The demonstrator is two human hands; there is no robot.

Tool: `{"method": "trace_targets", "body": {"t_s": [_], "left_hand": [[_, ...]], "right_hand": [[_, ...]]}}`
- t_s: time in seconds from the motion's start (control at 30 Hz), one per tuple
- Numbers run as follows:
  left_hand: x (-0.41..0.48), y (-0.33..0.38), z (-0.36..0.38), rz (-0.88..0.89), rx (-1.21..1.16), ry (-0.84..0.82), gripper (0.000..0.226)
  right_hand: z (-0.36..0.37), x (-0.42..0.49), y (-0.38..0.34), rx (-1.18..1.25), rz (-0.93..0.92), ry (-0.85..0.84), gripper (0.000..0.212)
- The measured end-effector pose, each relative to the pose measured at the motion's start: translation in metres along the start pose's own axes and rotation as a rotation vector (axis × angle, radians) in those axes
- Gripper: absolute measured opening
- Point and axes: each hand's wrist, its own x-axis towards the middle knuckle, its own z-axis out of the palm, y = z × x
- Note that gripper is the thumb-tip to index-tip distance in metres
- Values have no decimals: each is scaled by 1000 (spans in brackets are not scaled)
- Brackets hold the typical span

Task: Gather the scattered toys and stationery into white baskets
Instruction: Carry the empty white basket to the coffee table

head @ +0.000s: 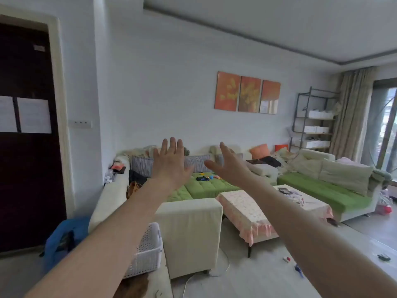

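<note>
Nearest to me, low at the person's left, a white basket (148, 248) stood against the end of the cream sofa arm (189, 233), partly behind the forearm. I could not see inside it, so I cannot say whether it held anything. On the floor to the right lay a small red-and-white piece (286, 259), a blue toy (298, 270) just beside it, and a dark object (384, 257) well apart from both, none of them picked up. Both arms were stretched out ahead: the left hand (169, 162) and the right hand (229, 166) were raised with fingers straight and spread, a gap between them, holding nothing. Beyond them, the low table (242, 209) under its pink cloth carried loose papers and small items (289, 192) at its far end. On the green sofa cushion (206, 188) a cluster of bright toys (205, 178) lay scattered. Far back, a metal shelf (315, 125) held white boxes. I judged the gathering barely begun, if at all: every loose thing I could see lay outside a basket, and all of it was left to collect.
</note>
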Motion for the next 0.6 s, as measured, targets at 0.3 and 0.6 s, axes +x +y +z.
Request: {"method": "trace_targets", "body": {"t_s": [0.3,0.6], "left_hand": [[-4,-75,52,-178,8,-199,80],[37,-186,114,-207,20,-332,73]], "right_hand": [[95,35,5,12,50,-195,79],[206,110,-19,46,105,-296,78]]}}
